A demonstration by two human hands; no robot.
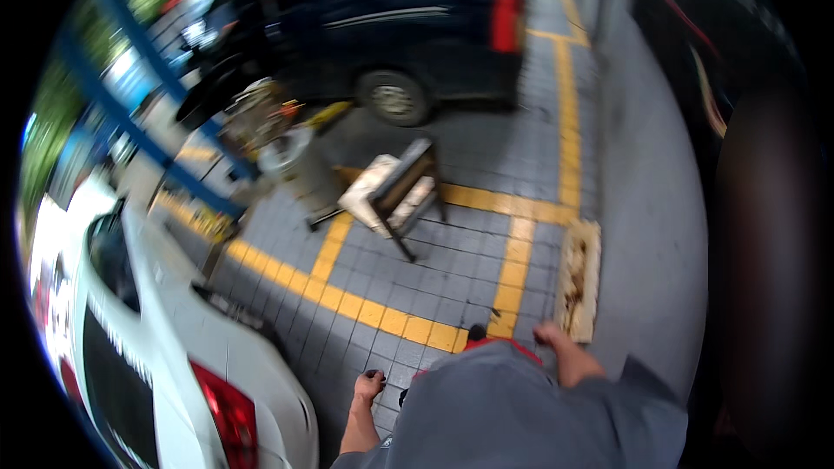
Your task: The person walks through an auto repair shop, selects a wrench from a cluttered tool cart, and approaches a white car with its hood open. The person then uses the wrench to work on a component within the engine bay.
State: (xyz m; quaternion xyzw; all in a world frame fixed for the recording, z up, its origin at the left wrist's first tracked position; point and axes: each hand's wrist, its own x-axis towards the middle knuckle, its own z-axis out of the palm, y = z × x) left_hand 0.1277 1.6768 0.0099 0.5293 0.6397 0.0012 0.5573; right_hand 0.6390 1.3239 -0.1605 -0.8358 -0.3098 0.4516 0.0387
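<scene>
My left hand (369, 383) hangs low in front of me, beside the rear of a white car (291, 382). Its fingers are curled, and a small dark patch shows at them; what they hold, if anything, I cannot make out. On the other side of my grey shirt (512, 408), my right hand (550, 335) is near a long, pale, stained block (579, 282) along the wall. Motion blurs its fingers, so their state is unclear, and no held thing shows there.
Ahead stand a worn chair (395, 187) and a grey bin (304, 169) piled with clutter. Farther back is a dark blue van (426, 43). Yellow lines (512, 274) cross the grey tiled floor. Blue posts (156, 143) rise at left, a grey wall (647, 182) at right.
</scene>
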